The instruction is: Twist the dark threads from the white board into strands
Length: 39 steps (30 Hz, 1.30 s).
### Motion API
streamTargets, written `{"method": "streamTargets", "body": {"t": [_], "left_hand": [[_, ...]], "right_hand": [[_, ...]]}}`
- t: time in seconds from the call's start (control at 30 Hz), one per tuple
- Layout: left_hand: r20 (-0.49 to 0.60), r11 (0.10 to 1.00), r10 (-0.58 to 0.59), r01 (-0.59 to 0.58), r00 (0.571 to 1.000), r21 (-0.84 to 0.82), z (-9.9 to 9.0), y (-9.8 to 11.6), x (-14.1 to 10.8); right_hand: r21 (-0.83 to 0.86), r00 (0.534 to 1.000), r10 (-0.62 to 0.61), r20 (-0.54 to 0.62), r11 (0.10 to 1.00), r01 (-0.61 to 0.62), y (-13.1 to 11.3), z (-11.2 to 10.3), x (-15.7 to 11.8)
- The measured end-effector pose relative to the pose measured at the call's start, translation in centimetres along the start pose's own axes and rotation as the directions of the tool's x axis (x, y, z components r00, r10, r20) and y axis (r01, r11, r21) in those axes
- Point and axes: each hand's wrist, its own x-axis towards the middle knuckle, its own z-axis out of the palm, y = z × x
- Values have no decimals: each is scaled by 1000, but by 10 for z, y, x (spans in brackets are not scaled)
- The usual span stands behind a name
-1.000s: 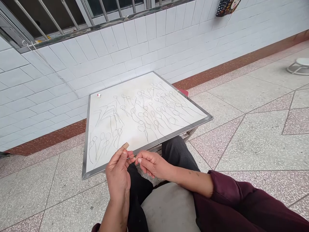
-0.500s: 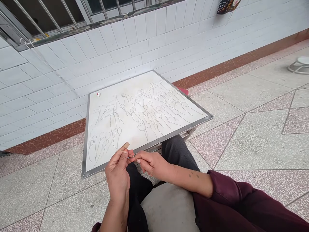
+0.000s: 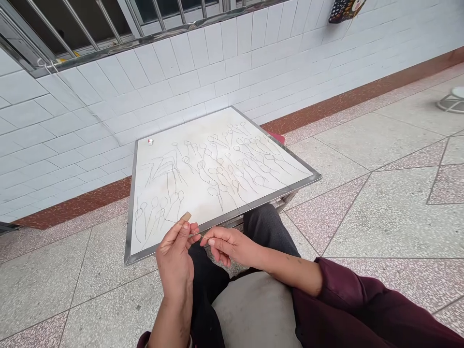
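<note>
Over the near edge of a white-topped table [image 3: 198,209], my left hand [image 3: 176,258] pinches a thin wire [image 3: 196,234] between thumb and fingers. A small tan piece [image 3: 187,216], perhaps tape, shows at its index fingertip; whether it is wrapped there or held I cannot tell. My right hand [image 3: 234,246], just to the right, grips the same wire with thumb and index finger, so a short length spans the gap. Many thin wires with looped ends [image 3: 219,171] are spread over the tabletop, and several bent, loopless ones [image 3: 165,166] lie at the left.
The table has a grey metal rim [image 3: 268,197]. A small red-and-white object [image 3: 150,141] sits in its far left corner. Behind it rises a white tiled wall [image 3: 203,63] with a barred window [image 3: 90,24]. A white stool [image 3: 451,101] stands far right on the floor.
My hands have drawn slightly apart, and more of the wire shows between them. The right hand's lower fingers have loosened a little. The view has shifted slightly.
</note>
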Motion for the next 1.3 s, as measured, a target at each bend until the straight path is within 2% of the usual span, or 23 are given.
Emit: {"method": "streamTargets", "body": {"t": [0.17,0.37,0.57,0.67,0.73,0.8,0.87,0.9,0.93,0.97,1.03,1.1,1.13,1.2,1.3], "left_hand": [[-83,997,36,-42,996,-61,-7,4,4],[-114,992,17,-31,993,-121,-13,3,8],[-147,991,39,-57,988,-123,-11,2,3],[-162,989,55,-76,985,-128,-14,5,5],[-213,982,110,-139,971,-128,-17,8,8],[-255,972,170,-204,952,-113,-20,10,10],[-245,973,176,-206,953,-102,-19,9,10],[-226,977,157,-184,961,-104,-17,7,9],[-201,982,133,-157,971,-109,-14,5,8],[-175,985,106,-128,979,-116,-11,2,6],[-128,990,60,-76,990,-122,-4,-4,3],[-97,993,23,-34,995,-112,2,-8,0],[-85,994,6,-14,996,-105,4,-9,-1],[-64,996,-23,17,998,-90,6,-11,-2],[-17,996,-50,49,999,-71,6,-14,-4]], "right_hand": [[118,997,34,68,992,-42,5,-2,-3],[223,998,51,41,973,-59,2,1,-11],[255,996,84,37,963,-91,2,3,-16],[241,991,122,49,962,-131,14,-1,-23],[183,983,178,45,966,-183,24,-8,-29],[80,978,192,-78,979,-186,30,-17,-34],[-95,953,60,-297,991,-92,26,-24,-35],[-218,931,-44,-363,975,-39,22,-25,-33],[-354,913,-152,-378,935,9,15,-24,-29],[-495,906,-255,-338,867,59,9,-22,-24],[-712,896,-406,-180,682,165,-2,-14,-11],[-843,878,-469,-93,507,182,-6,-5,2],[-875,876,-476,-79,454,168,-6,-1,8],[-890,875,-478,-77,428,155,-3,3,15],[-821,875,-476,-88,533,207,2,0,18]]}}
